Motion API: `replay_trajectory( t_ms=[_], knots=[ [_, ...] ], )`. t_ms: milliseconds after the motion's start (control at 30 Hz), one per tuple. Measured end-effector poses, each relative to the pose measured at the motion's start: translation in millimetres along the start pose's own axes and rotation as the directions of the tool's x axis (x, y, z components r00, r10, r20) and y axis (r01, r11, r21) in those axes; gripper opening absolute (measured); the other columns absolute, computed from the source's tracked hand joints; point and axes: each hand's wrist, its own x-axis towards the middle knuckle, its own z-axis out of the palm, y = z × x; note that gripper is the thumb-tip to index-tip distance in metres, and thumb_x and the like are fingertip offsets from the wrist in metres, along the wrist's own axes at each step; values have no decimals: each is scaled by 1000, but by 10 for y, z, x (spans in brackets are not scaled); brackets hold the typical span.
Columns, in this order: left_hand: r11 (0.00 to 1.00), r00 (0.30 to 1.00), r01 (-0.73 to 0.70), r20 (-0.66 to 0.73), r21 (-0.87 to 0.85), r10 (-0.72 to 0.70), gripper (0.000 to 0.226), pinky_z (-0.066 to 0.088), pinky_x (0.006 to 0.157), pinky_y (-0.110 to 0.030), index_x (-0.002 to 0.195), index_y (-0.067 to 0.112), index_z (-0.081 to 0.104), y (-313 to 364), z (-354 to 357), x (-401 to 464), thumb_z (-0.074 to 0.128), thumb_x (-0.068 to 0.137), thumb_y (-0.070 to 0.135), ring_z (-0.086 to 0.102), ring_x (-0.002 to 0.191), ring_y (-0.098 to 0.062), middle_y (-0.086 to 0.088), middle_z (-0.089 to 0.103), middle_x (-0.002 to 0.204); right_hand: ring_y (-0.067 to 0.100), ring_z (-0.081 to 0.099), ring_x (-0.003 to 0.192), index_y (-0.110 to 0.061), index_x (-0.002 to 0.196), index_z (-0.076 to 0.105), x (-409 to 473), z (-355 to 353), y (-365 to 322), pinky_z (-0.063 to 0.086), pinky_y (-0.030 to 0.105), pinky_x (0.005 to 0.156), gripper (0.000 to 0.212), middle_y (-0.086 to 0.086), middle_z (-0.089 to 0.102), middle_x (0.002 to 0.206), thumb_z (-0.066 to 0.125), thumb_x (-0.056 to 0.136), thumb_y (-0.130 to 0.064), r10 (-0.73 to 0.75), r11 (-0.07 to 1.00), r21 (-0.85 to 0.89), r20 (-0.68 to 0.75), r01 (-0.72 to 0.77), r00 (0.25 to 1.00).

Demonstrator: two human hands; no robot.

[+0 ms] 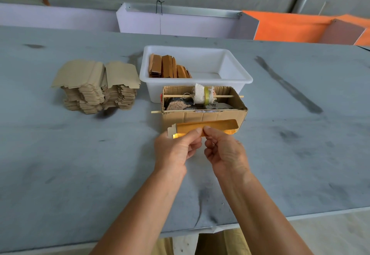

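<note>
Your left hand (174, 152) and right hand (226, 154) pinch the gold carton blank (218, 127), thumbs meeting mid-length, probably to fold it evenly; it hangs above the surface (80, 154), just nearer than the cardboard box (204, 115).

Blank stack (96, 86) left; white tub (236, 64) behind cardboard box (204, 115).
</note>
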Motion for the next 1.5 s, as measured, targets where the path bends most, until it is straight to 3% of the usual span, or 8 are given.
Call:
replay_trajectory(
  t_ms=[233, 367, 567, 867, 1067, 1167, 1333, 1500],
  knots=[
    [989, 988, -144, -52, 28, 145, 18, 54, 50, -20, 70, 7, 62, -21, 21, -56, 74, 72, -5, 60, 46, -13, -6, 63, 54, 8, 50, 44, -8, 78, 60, -37, 19, 56, 38, 24, 45, 13, -4, 55, 45, 73, 74, -8, -3, 999, 33, -61, 5, 998],
    [990, 989, -137, -49, 20, 138, 18, 53, 49, -19, 70, 8, 62, -40, 17, -50, 75, 71, -5, 61, 44, -10, -4, 64, 53, 11, 49, 48, -10, 69, 61, -34, 21, 48, 37, 25, 45, 13, -1, 53, 46, 70, 78, -12, 61, 997, 53, -47, -59, 997],
    [995, 994, -100, -39, -9, 100, 15, 49, 45, -17, 76, 8, 64, -38, -1, -30, 76, 72, 0, 62, 46, -8, -3, 65, 56, 11, 49, 44, -12, 74, 60, -28, -45, -11, 37, 22, 43, 18, 0, 51, 50, 67, 82, -28, 108, 991, 72, 92, -115, 990],
    [1000, 998, -5, 57, -31, 6, 14, 53, 53, -21, 69, 11, 65, -66, 12, -103, 78, 71, 5, 63, 49, -9, 0, 67, 56, 7, 48, 40, -10, 68, 60, 24, -64, 11, 37, 19, 38, 16, -1, 55, 48, 73, 77, -12, 68, 996, 60, 42, -70, 997],
    [997, 999, -45, -31, -60, 43, 14, 50, 52, -18, 70, 8, 64, -78, 62, -93, 74, 73, -1, 62, 52, -9, 0, 66, 55, 7, 50, 41, -9, 75, 64, -23, -88, 3, 38, 19, 38, 19, 1, 58, 53, 78, 69, -20, 65, 997, 36, 132, -70, 989],
    [996, 997, -68, -28, -64, 66, 12, 51, 51, -18, 73, 6, 66, -66, 43, -77, 75, 72, -2, 62, 51, -7, 0, 67, 57, 6, 54, 47, -10, 84, 64, -60, -123, -4, 40, 19, 43, 23, 1, 62, 61, 77, 66, -14, 47, 999, -31, 196, -42, 980],
    [994, 1000, -3, -17, -106, 1, 11, 52, 50, -21, 78, 6, 65, -97, 11, -83, 72, 76, -2, 64, 56, -11, -5, 69, 68, 4, 55, 45, -12, 73, 62, -76, -103, 32, 37, 21, 48, 15, -3, 63, 56, 71, 77, -1, -1, 1000, -5, 126, 2, 992],
    [986, 998, 4, -57, -166, -14, 16, 52, 47, -21, 78, 7, 63, -69, -17, -75, 73, 74, -5, 62, 50, -12, -4, 66, 62, 9, 51, 49, -9, 70, 62, -85, -88, 44, 36, 20, 46, 17, 2, 59, 57, 70, 75, 4, -28, 999, 25, 97, 26, 995]
  ],
)
